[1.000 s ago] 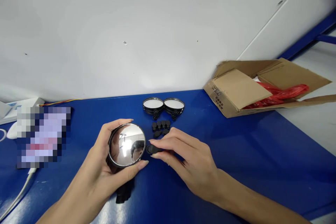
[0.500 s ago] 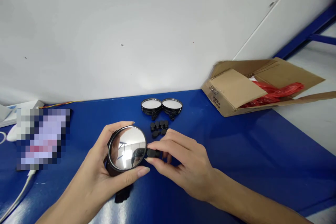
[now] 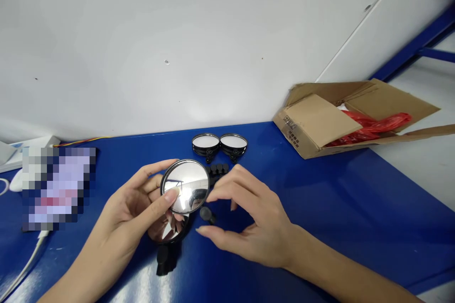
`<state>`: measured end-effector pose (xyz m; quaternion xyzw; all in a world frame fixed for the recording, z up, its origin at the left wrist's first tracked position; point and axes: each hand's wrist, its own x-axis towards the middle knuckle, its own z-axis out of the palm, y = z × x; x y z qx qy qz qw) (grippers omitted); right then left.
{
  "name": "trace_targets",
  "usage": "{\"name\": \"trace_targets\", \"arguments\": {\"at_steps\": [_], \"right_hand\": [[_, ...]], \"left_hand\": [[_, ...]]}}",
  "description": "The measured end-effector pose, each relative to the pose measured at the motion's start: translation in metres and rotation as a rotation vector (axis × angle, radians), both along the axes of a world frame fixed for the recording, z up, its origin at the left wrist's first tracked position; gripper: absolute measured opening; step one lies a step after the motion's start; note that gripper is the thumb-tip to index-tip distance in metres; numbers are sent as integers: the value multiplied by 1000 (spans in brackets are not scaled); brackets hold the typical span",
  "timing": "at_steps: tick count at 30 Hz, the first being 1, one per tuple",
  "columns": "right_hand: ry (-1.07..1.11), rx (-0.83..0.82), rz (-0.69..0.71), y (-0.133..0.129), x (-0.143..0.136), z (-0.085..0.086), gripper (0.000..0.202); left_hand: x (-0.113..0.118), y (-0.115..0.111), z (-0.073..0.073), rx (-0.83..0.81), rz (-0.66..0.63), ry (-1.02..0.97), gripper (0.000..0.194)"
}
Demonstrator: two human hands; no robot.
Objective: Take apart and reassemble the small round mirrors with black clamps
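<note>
A round black-rimmed mirror (image 3: 192,183) is gripped by my left hand (image 3: 133,206), the thumb pressing on its reflective face. Partly hidden below it is another round mirror (image 3: 165,232), with black ribbed parts (image 3: 166,260) at its near side. My right hand (image 3: 254,218) has its thumb and fingers spread apart beside the held mirror. Between them shows a short black cylindrical piece (image 3: 206,214); whether it is joined to the mirror I cannot tell. Several small black caps (image 3: 219,169) stand behind, partly covered by the mirror and my right fingers.
Two stacks of round mirrors with black mounts, a left stack (image 3: 205,142) and a right stack (image 3: 233,142), sit near the wall. An opened cardboard box (image 3: 313,123) holding a red plastic bag (image 3: 377,125) is at the right. A blurred-out phone (image 3: 64,184) with a white cable (image 3: 33,255) lies left.
My left hand has lifted one mirror up and right, its thumb now on the glass, uncovering another mirror below. My right thumb and fingers have spread apart from around the black piece.
</note>
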<state>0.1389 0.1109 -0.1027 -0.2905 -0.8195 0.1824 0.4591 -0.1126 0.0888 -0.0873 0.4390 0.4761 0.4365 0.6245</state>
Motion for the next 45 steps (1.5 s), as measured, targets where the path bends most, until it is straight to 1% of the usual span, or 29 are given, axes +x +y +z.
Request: {"name": "trace_targets", "arguments": {"at_steps": [3,5,9,11,14,17,22,26,28,31,34,36,37,40,45], "right_hand": [[-59,-131,28,3,7,2,64],[-88,-204,64,4,11,4,81],[-93,-250,176,5,13,6,109],[-111,-243,218,5,13,6,118],[-173,-198,248,5,11,6,118],[-195,-102,255,3,9,5,115],[-243,56,136,-3,2,2,122],[-231,140,137,-7,-3,1,106],[-202,108,130,-7,-3,3,101],[-213,-41,71,-3,4,9,103],[-320,-249,4,2,14,17,101],[-422,-349,-1,4,19,22,101],[-471,-374,12,4,21,24,104],[-573,-377,64,0,21,26,110],[-667,-315,71,-8,13,19,101]], "left_hand": [[-3,-1,-1,3,18,32,65],[-6,-2,-1,12,29,80,65],[-10,-7,1,55,27,225,59],[-9,-8,3,86,39,285,55],[-3,-10,6,137,55,309,51],[4,-12,7,183,59,311,48],[12,-14,5,244,101,307,41],[14,-15,4,246,106,301,48],[12,-16,4,227,82,305,49],[8,-15,5,235,104,319,50],[4,-11,4,275,180,361,46],[2,-7,3,287,194,383,43],[1,-5,3,292,197,388,42],[0,-4,1,298,203,389,40],[2,-7,3,275,201,404,40]]}}
